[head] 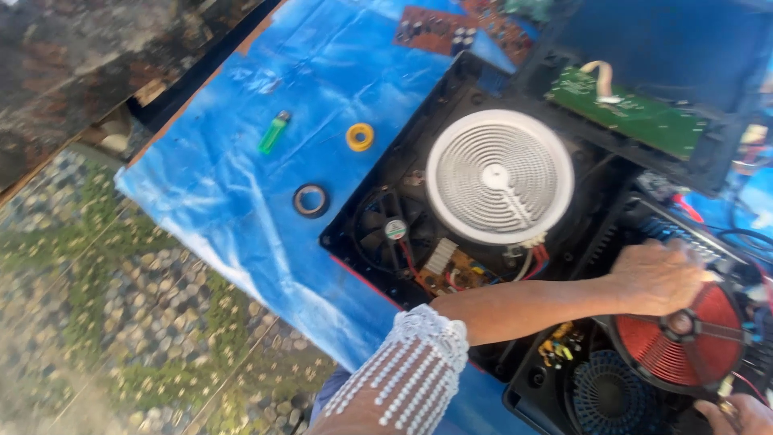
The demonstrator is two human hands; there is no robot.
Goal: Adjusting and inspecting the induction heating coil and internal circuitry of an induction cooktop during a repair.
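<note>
The left hand (656, 278) lies closed on the edge of the red coil (683, 337), which sits in an open black casing (547, 379). The right hand (737, 415) touches the coil's lower rim; its grip I cannot tell. The coil seems stiff but fragile, best held by the rim.

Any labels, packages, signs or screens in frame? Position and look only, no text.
Round sticker label: on the hub of the black cooling fan in the open black appliance case, left of the white ribbed heating disc; white with green and red marks.
No packages, signs or screens show.
Left hand rests by the red coil disc; right hand at the bottom right corner.
</note>
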